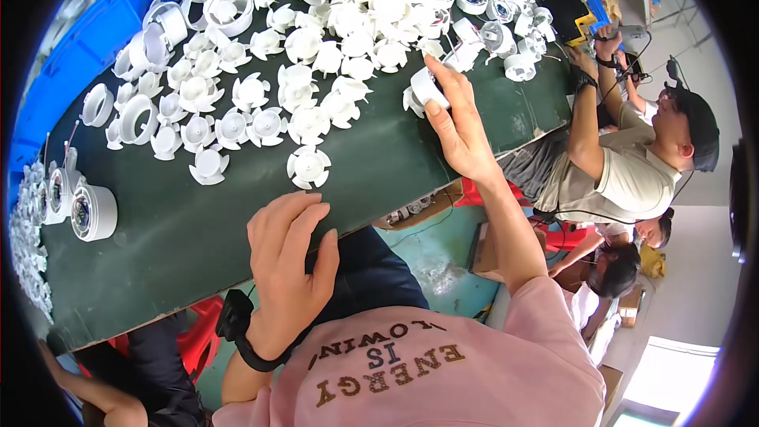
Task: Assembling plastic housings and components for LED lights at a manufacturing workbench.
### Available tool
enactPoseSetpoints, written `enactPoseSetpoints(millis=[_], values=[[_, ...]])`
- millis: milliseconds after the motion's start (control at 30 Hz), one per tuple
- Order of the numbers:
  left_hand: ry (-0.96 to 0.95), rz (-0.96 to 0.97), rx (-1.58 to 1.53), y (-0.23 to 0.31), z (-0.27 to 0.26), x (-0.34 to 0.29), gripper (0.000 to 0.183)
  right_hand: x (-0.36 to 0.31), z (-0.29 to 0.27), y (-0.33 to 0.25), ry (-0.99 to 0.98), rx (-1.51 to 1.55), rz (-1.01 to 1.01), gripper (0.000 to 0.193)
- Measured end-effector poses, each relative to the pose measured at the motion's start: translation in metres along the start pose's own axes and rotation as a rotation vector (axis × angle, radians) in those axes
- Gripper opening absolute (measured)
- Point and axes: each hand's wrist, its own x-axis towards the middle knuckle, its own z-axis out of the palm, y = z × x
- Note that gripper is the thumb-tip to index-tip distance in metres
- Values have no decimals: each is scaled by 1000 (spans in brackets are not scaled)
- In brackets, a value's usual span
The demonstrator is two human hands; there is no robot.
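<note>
Across the upper half of the frame we see a dark green tabletop (pixel 190 229), strewn with white plastic fan wheels (pixel 307 167). Right of upper centre, our right hand (pixel 465 128) pinches a short, white, round-walled plastic cylinder (pixel 429 88) between thumb and fingers; a white finned piece (pixel 412 101) shows against its left side. Our left hand (pixel 291 269), left of centre, is empty, fingers loosely spread. We judge the cylinder light, stiff and slightly slippery, the fins fragile; its smooth outer wall seems the safest hold.
</note>
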Motion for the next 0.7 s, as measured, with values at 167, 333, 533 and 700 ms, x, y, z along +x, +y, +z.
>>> enactPoseSetpoints(millis=[167, 333, 533, 700], values=[[-29, -23, -15, 1, -1, 5, 33, 3, -2, 0, -39, -89, 3, 47], [-68, -62, -4, 8, 0, 15, 34, 5, 1, -9, -6, -394, -127, 59], [-50, -105, -167, 31, -6, 15, 30, 9, -7, -22, 46, -3, 25, 50], [-70, -633, -1119, 49, -4, 34, 42, -2, 4, -86, -90, 821, 31, 58]])
